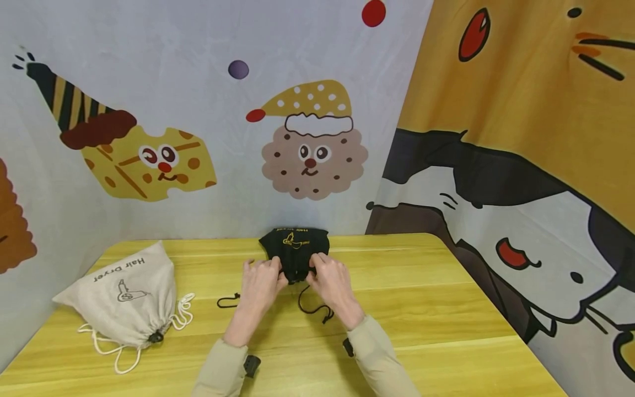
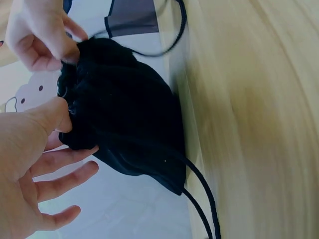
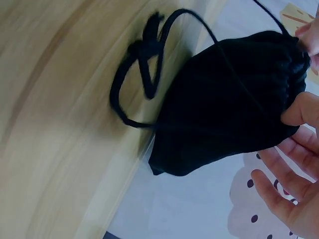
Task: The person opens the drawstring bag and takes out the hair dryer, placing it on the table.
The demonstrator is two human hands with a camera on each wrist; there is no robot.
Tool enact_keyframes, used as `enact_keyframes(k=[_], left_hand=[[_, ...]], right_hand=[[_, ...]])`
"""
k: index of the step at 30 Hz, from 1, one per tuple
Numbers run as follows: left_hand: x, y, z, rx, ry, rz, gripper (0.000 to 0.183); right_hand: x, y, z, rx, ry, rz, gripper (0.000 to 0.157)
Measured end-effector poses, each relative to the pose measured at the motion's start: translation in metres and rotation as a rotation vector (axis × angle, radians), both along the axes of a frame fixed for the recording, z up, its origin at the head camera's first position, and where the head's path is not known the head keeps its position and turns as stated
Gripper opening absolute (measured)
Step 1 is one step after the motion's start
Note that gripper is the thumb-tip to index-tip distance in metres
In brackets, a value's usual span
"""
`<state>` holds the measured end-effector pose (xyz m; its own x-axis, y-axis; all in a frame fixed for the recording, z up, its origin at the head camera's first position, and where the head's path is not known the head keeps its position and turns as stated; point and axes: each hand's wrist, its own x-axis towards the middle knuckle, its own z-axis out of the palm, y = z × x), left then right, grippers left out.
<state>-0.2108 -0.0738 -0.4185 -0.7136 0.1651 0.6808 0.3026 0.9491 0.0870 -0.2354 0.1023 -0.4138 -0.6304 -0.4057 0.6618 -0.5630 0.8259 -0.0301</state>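
Observation:
A small black drawstring pouch (image 1: 297,245) with a yellow hair dryer print is held near the far edge of the table. At its gathered mouth, my left hand (image 1: 260,284) pinches one side between thumb and fingers. The right hand (image 1: 331,281) grips the opposite side of the same mouth. Both wrist views show the dark pouch (image 2: 124,109) hanging from the thumbs and fingertips, its other fingers spread loosely. Black cord loops (image 3: 117,94) trail from both sides, the right one knotted at its end. What the pouch contains is hidden.
To the left on the wooden table (image 1: 421,331) lies a larger cream drawstring bag (image 1: 126,292), printed "Hair Dryer", with white cords and a black cord stopper (image 1: 156,336). A cartoon-printed cloth (image 1: 223,165) hangs behind the table, and an orange one (image 1: 521,99) on the right.

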Motion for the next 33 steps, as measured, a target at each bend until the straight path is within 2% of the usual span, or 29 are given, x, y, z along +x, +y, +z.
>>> enact_keyframes(k=[6,10,14,19,27,33], left_hand=[[-0.002,-0.005,-0.002,0.015,-0.006,0.004,0.015],[-0.002,-0.004,-0.003,0.031,0.032,-0.020,0.013],[-0.002,-0.004,-0.004,0.050,0.016,-0.038,0.008],[-0.002,-0.001,-0.005,0.055,-0.015,-0.011,0.011],[-0.001,0.008,-0.006,-0.001,-0.053,0.061,0.031],[-0.002,0.009,-0.007,-0.026,-0.033,0.065,0.029]], right_hand=[[-0.002,0.005,0.000,0.009,-0.025,-0.023,0.016],[-0.002,0.005,-0.001,0.013,-0.023,-0.024,0.015],[-0.002,0.005,-0.002,0.011,-0.012,-0.021,0.014],[-0.002,0.004,-0.003,-0.002,0.010,-0.011,0.011],[-0.001,0.001,0.001,-0.024,0.025,-0.005,0.005],[-0.001,-0.002,0.002,-0.010,0.021,-0.042,0.006]])
